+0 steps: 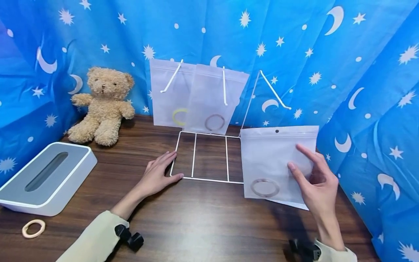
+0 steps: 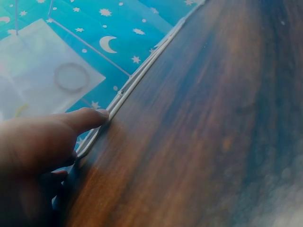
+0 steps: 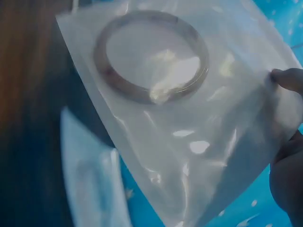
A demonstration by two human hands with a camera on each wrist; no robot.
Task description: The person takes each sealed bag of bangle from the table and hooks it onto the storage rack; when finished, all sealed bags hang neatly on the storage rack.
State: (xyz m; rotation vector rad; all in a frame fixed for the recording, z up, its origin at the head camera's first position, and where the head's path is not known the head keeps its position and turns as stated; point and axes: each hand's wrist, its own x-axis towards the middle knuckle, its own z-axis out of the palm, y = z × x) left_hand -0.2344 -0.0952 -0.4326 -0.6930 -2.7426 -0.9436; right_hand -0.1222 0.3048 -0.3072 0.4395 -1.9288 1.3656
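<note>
My right hand pinches a translucent zip bag by its right side, thumb in front. Inside, low in the bag, a brownish bangle shows through the plastic. The bag has a hang hole near its top edge and stands in front of the right end of a white wire rack. My left hand rests at the rack's front left corner, thumb touching the base wire. Two more bags hang from the rack's left and middle hooks, one with a yellow bangle, the other with a brownish bangle.
The right hook carries no bag. Beneath the held bag lies another pale bag, mostly hidden. At left are a teddy bear, a grey-topped tissue box and a light wooden-looking ring. A blue starry curtain surrounds the table.
</note>
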